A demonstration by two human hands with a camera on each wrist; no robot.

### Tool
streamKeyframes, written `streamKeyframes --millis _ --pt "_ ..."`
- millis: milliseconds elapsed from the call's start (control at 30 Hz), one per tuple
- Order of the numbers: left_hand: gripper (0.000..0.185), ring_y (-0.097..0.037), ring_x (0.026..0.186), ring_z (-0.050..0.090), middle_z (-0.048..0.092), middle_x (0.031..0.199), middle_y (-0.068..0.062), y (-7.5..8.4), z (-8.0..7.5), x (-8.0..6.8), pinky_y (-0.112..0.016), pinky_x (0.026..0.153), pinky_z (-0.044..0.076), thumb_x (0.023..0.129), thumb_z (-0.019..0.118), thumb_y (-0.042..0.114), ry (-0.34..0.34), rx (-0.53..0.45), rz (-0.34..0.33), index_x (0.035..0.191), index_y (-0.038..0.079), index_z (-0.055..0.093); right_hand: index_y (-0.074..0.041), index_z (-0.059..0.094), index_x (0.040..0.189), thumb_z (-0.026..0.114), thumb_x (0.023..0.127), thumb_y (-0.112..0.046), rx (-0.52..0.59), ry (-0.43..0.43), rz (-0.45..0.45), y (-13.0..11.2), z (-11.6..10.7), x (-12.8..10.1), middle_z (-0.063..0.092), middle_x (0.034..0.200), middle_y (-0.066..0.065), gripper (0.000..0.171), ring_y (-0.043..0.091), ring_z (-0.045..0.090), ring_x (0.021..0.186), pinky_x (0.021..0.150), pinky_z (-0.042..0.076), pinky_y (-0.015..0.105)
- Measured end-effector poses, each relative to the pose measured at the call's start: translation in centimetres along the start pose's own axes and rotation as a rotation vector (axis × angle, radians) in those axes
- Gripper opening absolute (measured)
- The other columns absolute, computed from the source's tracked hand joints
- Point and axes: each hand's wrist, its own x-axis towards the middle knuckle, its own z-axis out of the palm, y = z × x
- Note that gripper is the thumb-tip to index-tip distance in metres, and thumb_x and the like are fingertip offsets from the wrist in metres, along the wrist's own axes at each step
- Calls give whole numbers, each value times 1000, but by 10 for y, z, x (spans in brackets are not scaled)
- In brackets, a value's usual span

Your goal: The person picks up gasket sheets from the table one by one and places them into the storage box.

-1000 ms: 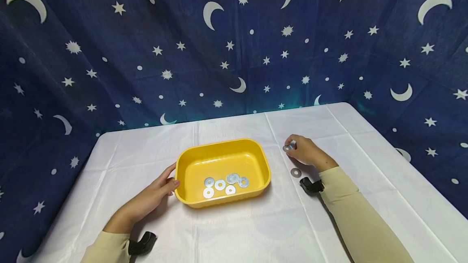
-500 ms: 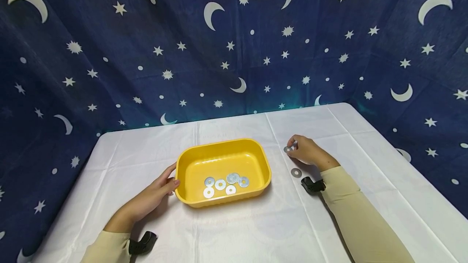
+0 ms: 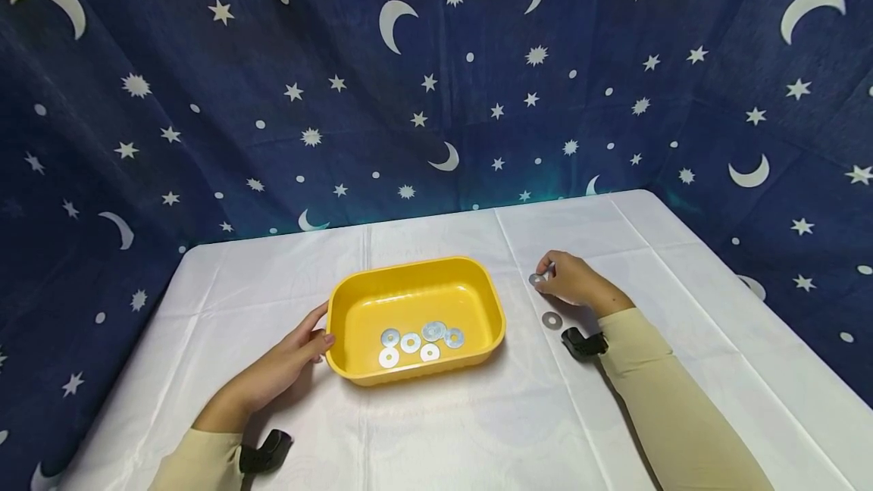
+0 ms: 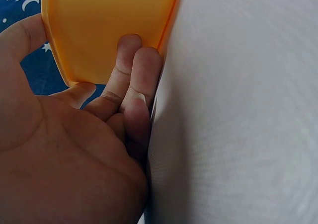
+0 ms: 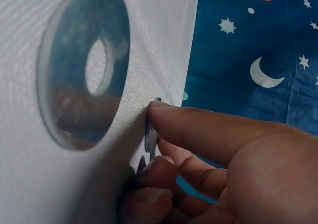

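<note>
A small flat steel washer (image 3: 537,279) lay on the worktop (image 3: 477,430) to the right of the yellow tray, under the fingertips of the right hand (image 3: 571,281). In the right wrist view the washer (image 5: 150,129) showed edge-on, thin and bright, with the index finger (image 5: 198,129) pressing on its top and the other fingers curled beneath; whether it was lifted off the cloth I cannot tell. A second washer (image 3: 552,320), a round ring with a centre hole, lay flat just nearer, apart from the hand; close to the wrist camera it (image 5: 84,67) looked glossy and mirror-like.

The yellow tray (image 3: 416,273) was smooth plastic, rectangular with rounded corners and a raised rim. Five washers (image 3: 421,342) lay clustered on its floor toward the near wall, some touching. The left hand (image 3: 283,370) rested against the tray's left end, fingers fairly straight: two fingertips (image 4: 134,60) lay against the outer wall and the thumb at the rim, so that hand was open rather than gripping.

The worktop was covered with a white, finely woven cloth showing fold creases. Bare cloth spread wide near the tray and to the right of the right hand. The right hand lay well inside the far and right edges. Both forearms, in pale cream sleeves (image 3: 675,408), lay low over the cloth. Dark blue fabric with moons and stars (image 3: 436,74) hung behind.
</note>
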Motion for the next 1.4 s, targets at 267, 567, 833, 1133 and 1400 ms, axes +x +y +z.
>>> streamKeyframes --millis 267,567,833,1133,1400 --pt "67 -24 120 48 55 140 -12 0 0 0 -39 99 36 105 44 44 11 12 10 161 29 12 1 56 106 71 88 -10 9 7 -37 -1 0 0 50 84 9 26 20 49 75 69 42 31" --pt "67 -25 120 48 54 141 -13 1 1 0 -39 99 35 105 44 44 6 7 12 161 28 11 0 55 107 70 88 -9 17 -12 -23 -3 1 -1 50 86 9 27 21 50 77 68 43 29" --pt "66 -24 122 48 53 144 -13 0 1 0 -38 99 37 105 44 44 5 7 10 161 28 12 0 58 104 70 87 -11 27 -23 -26 -3 1 -1 51 83 8 24 20 50 76 66 43 29" --pt "67 -23 118 47 54 140 -13 0 1 1 -38 98 35 105 44 43 -2 -14 8 161 28 11 -2 57 104 71 88 -17 -3 -27 26 -3 0 -1 54 86 9 26 21 52 78 67 43 29" --pt "66 -24 119 47 55 140 -12 0 0 1 -39 98 35 105 44 44 2 -2 4 161 29 11 -2 57 104 71 88 -19 -17 -37 35 -5 0 -1 55 88 9 27 21 52 78 67 44 29"
